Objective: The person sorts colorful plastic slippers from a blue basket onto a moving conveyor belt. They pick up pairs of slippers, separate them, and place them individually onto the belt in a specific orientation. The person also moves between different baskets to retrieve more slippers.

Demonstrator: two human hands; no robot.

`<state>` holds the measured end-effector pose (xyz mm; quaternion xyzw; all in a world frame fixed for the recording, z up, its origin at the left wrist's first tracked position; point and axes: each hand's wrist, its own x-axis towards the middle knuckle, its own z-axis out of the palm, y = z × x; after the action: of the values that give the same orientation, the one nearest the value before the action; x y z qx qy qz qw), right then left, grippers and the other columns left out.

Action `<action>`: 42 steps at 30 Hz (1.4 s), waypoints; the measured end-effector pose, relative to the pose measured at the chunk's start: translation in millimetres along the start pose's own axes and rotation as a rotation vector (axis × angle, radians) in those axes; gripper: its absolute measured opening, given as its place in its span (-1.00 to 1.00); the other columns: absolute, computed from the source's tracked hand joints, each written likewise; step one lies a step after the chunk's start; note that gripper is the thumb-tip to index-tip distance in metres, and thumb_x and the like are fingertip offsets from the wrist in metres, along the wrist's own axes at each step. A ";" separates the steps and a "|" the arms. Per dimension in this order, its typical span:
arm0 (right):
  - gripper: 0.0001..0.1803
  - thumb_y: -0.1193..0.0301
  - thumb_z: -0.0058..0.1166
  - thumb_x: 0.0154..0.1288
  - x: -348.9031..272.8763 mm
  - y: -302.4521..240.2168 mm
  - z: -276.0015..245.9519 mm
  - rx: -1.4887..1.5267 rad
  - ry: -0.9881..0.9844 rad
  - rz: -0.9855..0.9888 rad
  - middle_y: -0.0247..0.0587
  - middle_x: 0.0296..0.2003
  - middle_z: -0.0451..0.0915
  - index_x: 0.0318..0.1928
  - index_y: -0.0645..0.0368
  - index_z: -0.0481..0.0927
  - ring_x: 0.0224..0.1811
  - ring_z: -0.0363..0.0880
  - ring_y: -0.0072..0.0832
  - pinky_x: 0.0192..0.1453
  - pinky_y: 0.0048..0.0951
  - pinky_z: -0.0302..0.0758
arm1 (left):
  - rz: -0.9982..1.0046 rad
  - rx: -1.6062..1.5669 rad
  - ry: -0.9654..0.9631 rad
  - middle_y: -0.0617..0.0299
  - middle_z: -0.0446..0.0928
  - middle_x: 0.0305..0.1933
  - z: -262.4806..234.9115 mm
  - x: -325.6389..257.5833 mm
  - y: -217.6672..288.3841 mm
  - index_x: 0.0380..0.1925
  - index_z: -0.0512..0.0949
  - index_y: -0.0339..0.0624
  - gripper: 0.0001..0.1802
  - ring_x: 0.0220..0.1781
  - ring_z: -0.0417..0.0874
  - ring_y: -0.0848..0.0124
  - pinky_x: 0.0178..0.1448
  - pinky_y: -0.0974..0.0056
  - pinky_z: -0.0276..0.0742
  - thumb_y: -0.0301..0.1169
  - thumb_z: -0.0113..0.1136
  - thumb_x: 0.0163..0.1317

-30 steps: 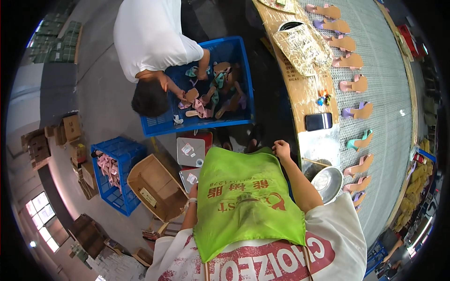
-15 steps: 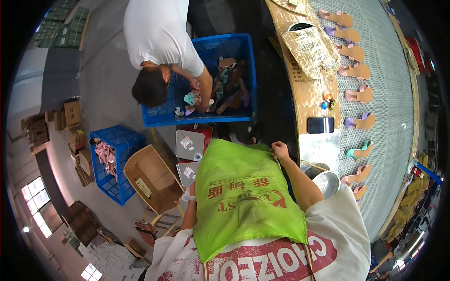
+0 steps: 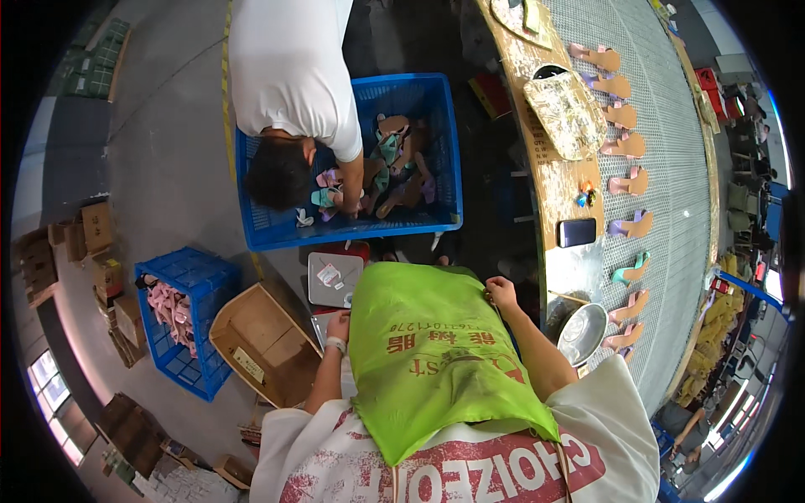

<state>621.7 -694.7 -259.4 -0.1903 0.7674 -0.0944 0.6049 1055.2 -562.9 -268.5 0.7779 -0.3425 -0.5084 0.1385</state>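
A bright green apron (image 3: 436,344) with printing hangs over my front and lap. My right hand (image 3: 501,293) is closed in a pinch on its right edge, near the far corner. At the left edge of the apron, my left hand (image 3: 338,325) is bent inward with its fingertips against the cloth; whether it grips the edge is not plain. Beside my right forearm stands a round metal bowl (image 3: 582,333) with a stick across its rim. Close by my left hand, a grey lidded box (image 3: 335,279) bears a white label.
Ahead, a co-worker (image 3: 293,84) bends over a blue crate (image 3: 352,239) of sandals. Sandals (image 3: 631,225) line the mesh conveyor (image 3: 671,168) on my right, beside a ledge with a phone (image 3: 577,233). Left are a cardboard box (image 3: 251,314) and another blue crate (image 3: 201,293).
My left hand has come up and outward along the apron's left edge and shows more fully. The right hand keeps its pinch. The view has shifted slightly; the co-worker still reaches into the crate.
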 end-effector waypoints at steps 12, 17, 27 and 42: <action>-0.83 0.43 0.01 0.19 -61.2 -26.0 48.8 -0.186 -0.059 -0.130 -0.27 -0.51 0.56 -0.24 0.27 0.50 -0.54 0.49 -0.62 -0.49 -0.59 0.37 | -0.298 -0.371 0.027 0.21 0.52 -0.50 -68.4 161.7 -28.5 -0.32 0.47 -0.18 -0.84 -0.57 0.54 0.42 -0.61 0.34 0.42 -0.48 0.01 0.05; -0.79 0.44 -0.03 0.21 -72.1 -38.7 65.1 -0.188 -0.090 -0.051 -0.23 -0.47 0.56 -0.20 0.31 0.48 -0.53 0.47 -0.60 -0.46 -0.57 0.39 | -0.221 -0.214 0.265 0.09 0.57 -0.44 -93.5 217.4 -77.9 -0.35 0.53 -0.21 -0.81 -0.36 0.61 0.28 -0.22 0.24 0.50 -0.42 0.12 -0.01; -0.79 0.43 -0.05 0.25 -89.4 -69.0 76.6 -0.307 -0.093 -0.101 -0.22 -0.46 0.56 -0.18 0.34 0.46 -0.48 0.50 -0.57 -0.40 -0.56 0.42 | -0.365 -0.018 0.635 -0.16 0.40 0.08 -174.0 269.5 -130.3 0.05 0.35 -0.33 -0.31 0.15 0.40 -0.01 0.21 0.15 0.30 -0.26 0.29 -0.12; -0.81 0.46 -0.03 0.23 -80.8 -55.2 95.3 -0.265 -0.108 -0.081 -0.25 -0.46 0.57 -0.19 0.32 0.47 -0.48 0.49 -0.60 -0.41 -0.59 0.38 | -0.419 -0.471 0.637 0.04 0.40 0.03 -193.5 296.7 -157.5 0.24 0.10 -0.10 -0.14 -0.16 0.52 0.19 -0.14 0.13 0.51 -0.47 0.28 -0.11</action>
<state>739.2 -703.9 -190.4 -0.3039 0.7314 -0.0064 0.6105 1362.1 -673.9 -477.8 0.8955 0.0074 -0.3247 0.3044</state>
